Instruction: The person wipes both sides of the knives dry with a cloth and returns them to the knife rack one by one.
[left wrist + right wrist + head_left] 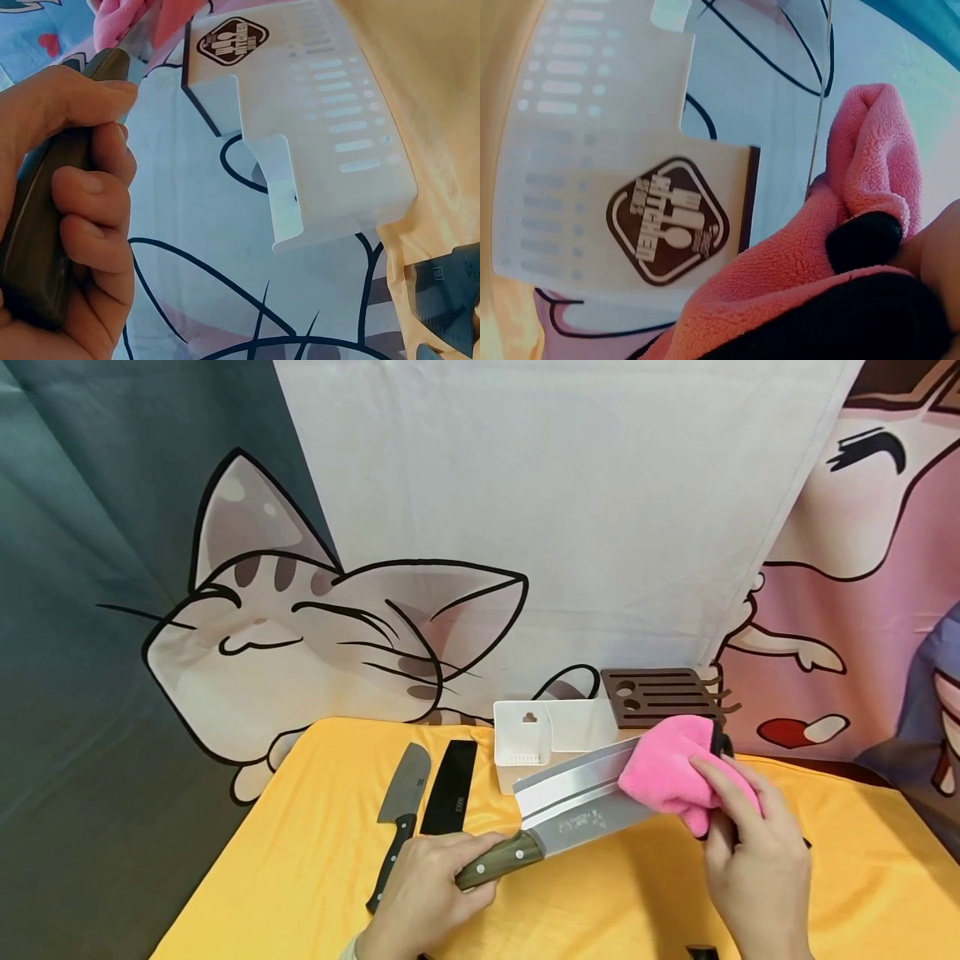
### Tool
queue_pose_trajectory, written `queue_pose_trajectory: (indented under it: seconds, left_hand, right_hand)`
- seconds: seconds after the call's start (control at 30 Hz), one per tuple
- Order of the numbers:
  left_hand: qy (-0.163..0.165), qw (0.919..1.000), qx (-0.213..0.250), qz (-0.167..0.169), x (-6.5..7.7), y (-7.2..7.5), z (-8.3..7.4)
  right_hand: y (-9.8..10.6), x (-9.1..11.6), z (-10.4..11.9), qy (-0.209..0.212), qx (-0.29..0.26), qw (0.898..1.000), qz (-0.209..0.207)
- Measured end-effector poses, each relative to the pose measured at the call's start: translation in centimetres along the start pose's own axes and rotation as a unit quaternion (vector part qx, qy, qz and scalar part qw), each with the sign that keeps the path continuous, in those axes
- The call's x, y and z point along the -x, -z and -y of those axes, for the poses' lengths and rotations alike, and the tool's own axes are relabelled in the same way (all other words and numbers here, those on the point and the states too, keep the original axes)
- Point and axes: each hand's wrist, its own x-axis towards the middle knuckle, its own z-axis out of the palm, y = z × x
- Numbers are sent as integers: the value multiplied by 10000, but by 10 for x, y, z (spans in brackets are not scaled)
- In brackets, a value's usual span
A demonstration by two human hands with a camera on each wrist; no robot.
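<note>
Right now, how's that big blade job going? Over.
Left grip holds olive-handled cleaver. Right grip holds pink cloth over its far end. White knife holder behind; nothing visibly blocking.

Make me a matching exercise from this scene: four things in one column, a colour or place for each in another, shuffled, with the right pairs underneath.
Things
1. Cleaver
2. Rag
3. Small knife
4. Box

Colour or place
A. White
B. Gripped in the left hand
C. Lying on the tablecloth, next to the black sheath
D. Pink

Right pairs: 1-B; 2-D; 3-C; 4-A
</note>
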Motion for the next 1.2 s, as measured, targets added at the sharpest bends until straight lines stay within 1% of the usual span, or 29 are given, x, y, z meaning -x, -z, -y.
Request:
queue_pose_trajectory:
  seconds: [0.2,0.43,0.5,0.67,0.8,0.9,1.0,1.1,1.2]
  left_hand:
    - [-168,9996,-90,-212,-1,-1,2]
    - [-289,9986,226,-375,-2,-2,3]
    - [-341,9982,223,-447,-3,-2,4]
    - [-360,9976,117,-576,-3,-2,4]
    - [-358,9973,131,-620,-4,-3,4]
    - [-267,9977,183,-589,-3,-3,3]
    - [-72,9985,240,-483,-3,-3,1]
    - [166,9987,264,-393,-2,-3,0]
    - [346,9983,239,-395,-1,-4,-1]
  right_hand:
    - [7,-3,-10,-330,167,9990,-261]
    - [11,-6,-10,-750,276,9953,-541]
    - [13,-8,-10,-878,302,9935,-663]
    - [14,-10,-8,-1001,266,9902,-939]
    - [14,-13,-3,-1030,147,9884,-1108]
    - [15,-15,2,-1097,67,9864,-1224]
    - [15,-17,8,-1144,-11,9841,-1362]
    - [13,-19,13,-1100,-134,9825,-1499]
    - [10,-21,18,-994,-333,9807,-1653]
